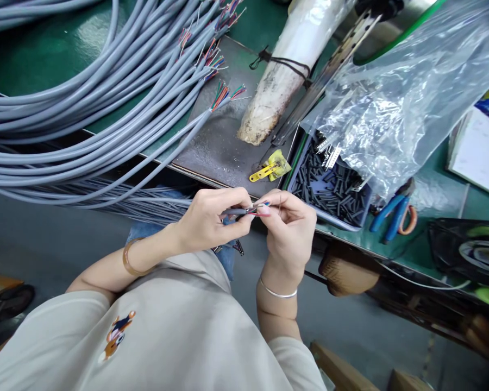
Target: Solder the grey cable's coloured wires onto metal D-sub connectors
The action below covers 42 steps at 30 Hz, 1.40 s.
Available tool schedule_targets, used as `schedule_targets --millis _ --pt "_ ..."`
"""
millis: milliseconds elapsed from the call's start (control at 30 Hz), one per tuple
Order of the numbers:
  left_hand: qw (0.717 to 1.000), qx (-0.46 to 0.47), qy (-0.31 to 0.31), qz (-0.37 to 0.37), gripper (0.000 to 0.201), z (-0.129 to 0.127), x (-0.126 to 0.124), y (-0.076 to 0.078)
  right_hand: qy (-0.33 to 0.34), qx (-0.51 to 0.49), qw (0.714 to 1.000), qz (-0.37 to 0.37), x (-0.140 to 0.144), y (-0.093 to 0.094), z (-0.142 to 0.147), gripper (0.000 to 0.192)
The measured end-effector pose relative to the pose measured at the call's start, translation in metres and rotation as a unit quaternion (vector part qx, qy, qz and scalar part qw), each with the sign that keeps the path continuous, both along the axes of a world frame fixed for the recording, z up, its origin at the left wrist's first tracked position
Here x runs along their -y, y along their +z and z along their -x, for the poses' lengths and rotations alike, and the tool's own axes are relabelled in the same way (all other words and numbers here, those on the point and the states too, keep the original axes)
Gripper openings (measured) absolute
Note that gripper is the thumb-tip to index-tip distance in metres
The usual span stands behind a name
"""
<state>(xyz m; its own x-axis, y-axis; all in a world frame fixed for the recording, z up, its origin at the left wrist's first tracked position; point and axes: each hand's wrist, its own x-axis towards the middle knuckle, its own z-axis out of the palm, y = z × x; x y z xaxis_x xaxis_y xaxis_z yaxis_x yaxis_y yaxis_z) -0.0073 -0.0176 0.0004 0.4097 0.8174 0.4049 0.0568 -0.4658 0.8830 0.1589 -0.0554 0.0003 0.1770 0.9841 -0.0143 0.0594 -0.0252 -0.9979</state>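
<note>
the left hand (212, 220) pinches the end of one grey cable (233, 211) between thumb and fingers, just in front of the desk (44, 54) edge and above the lap, while the right hand (291, 228) closes its fingertips on the thin coloured wires (257, 208) fanning out of that cable's stripped tip; the two hands are almost touching. the cable looks light and bendy, its jacket smooth enough to slip, so a hold right behind the stripped end, where the left hand has it, seems best; the inner wires look fine and easy to kink, and are probably best taken one at a time near their tips. trailing away to the left is a thick bundle of grey cables (85, 114) looped over the desk, many with their own coloured ends spread on a dark metal plate (220, 136). near the hands lies a small yellow tool (269, 167) on that plate, just beside a tray of short black sleeves (330, 187) that a clear plastic bag (407, 87) partly overhangs. blue-handled pliers (393, 214) rest right of the tray. a wrapped, stained post (285, 70) leans across the plate. the hanging cable bundle crowds the left side of the hands.
</note>
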Motion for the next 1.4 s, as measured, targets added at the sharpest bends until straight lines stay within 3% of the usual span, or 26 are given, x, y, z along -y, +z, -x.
schedule_targets --millis 167,333,467,667,767,867,1067,1200,1333,1400 --pt "0.997 0.068 0.002 0.027 0.013 -0.002 0.001 -0.002 0.004 -0.028 1.000 -0.007 -0.001 -0.001 0.007 0.015" --pt "0.980 0.123 -0.013 0.158 0.012 -0.003 0.002 0.002 -0.073 0.136 0.985 -0.080 0.004 0.002 0.017 0.016" --pt "0.947 0.173 -0.031 0.270 0.015 -0.002 -0.001 0.004 -0.061 0.216 0.970 -0.094 0.007 0.005 0.016 0.022" --pt "0.918 0.171 -0.020 0.358 0.022 0.001 -0.005 0.009 -0.112 0.168 0.968 -0.146 0.007 0.009 0.008 0.027" --pt "0.913 0.175 -0.017 0.367 0.022 0.001 -0.007 0.011 -0.137 0.211 0.949 -0.189 0.004 0.009 0.008 0.023" --pt "0.909 0.193 -0.021 0.369 0.022 0.001 -0.007 0.010 -0.105 0.275 0.927 -0.232 0.003 0.007 0.010 0.016" --pt "0.900 0.205 -0.002 0.383 0.024 0.001 -0.010 0.007 -0.048 0.394 0.875 -0.278 0.010 -0.003 0.010 0.045" --pt "0.899 0.198 0.017 0.390 0.028 0.001 -0.010 0.006 -0.046 0.446 0.840 -0.307 0.013 -0.009 0.006 0.045" --pt "0.905 0.195 0.012 0.378 0.024 0.001 -0.010 0.006 -0.149 0.311 0.874 -0.342 0.013 0.003 0.004 0.041" --pt "0.907 0.197 0.000 0.371 0.021 0.001 -0.010 0.007 -0.168 0.269 0.897 -0.307 0.016 0.016 0.000 0.040"
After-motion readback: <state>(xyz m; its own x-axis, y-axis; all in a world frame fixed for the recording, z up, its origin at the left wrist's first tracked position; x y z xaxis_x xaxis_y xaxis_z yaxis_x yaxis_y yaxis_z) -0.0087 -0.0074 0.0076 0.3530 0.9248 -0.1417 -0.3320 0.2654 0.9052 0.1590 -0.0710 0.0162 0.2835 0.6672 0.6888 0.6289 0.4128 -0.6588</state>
